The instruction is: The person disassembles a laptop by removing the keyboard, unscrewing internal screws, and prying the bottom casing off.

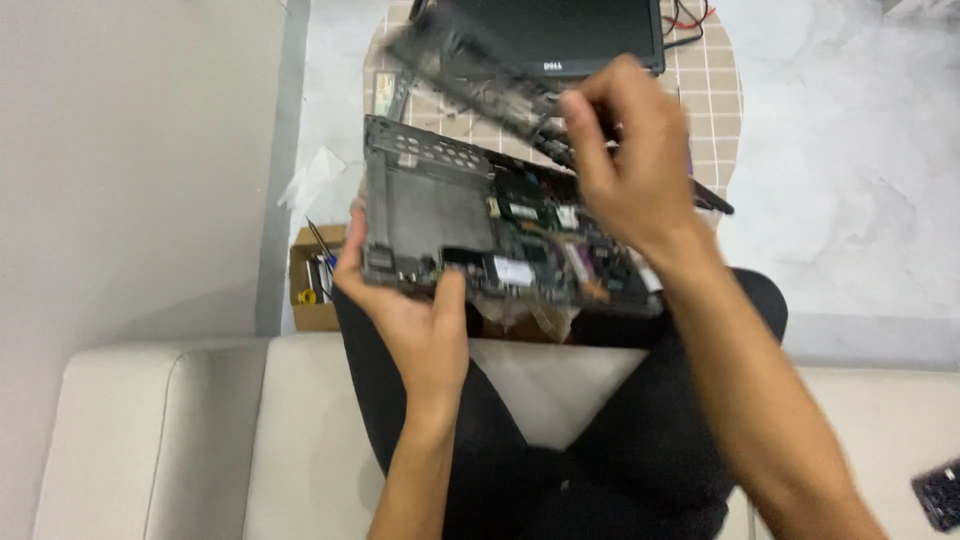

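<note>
Gripping opened laptop base (pixel 470 235) at frame centre, left hand (pixel 415 310) closed on its near edge; right hand (pixel 625 165) pinching blurred cover panel (pixel 470 65) above. Cardboard box (pixel 312 280) (tools inside) centre-left, on grey floor (pixel 850 150); cream sofa (pixel 200 440) below.

Small round tabletop (pixel 722 90) with a tan grid-patterned cover, standing on pale marbled floor (pixel 850 180).
On it lie a dark laptop screen panel (pixel 560 35) and red wires (pixel 690 18); a cardboard box (pixel 315 280) of tools sits on the floor beside the cream sofa (pixel 200 440).
</note>
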